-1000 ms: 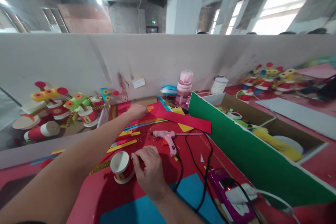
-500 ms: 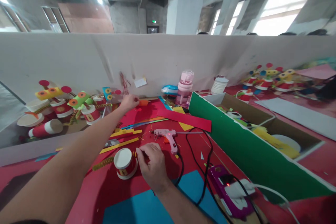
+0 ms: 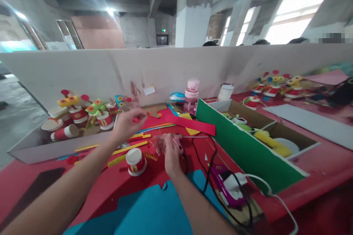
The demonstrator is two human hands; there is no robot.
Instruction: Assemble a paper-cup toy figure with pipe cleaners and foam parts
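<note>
My left hand (image 3: 129, 124) is raised above the back of the red table, thumb and fingers pinched together on a small orange piece of paper (image 3: 149, 114). Over the pink glue gun (image 3: 178, 143) is my right hand (image 3: 169, 152); its fingers are smeared by motion, so whether it grips the gun cannot be told. A red and white paper cup (image 3: 136, 161) with a white top stands between my forearms. Pleated yellow paper springs (image 3: 150, 156) stick out from both of its sides. Yellow paper strips (image 3: 131, 147) lie behind the cup.
Blue paper sheets (image 3: 149, 209) cover the front of the table. At right are a purple power strip (image 3: 227, 187) with cables and a green-sided box (image 3: 242, 154). A box (image 3: 68, 148) of finished cup figures stands left. A pink bottle (image 3: 191, 95) stands behind.
My left hand has drawn back toward me, and the orange piece has moved with it. My right hand has left the cup's side and moved forward onto the glue gun. The view has tilted up.
</note>
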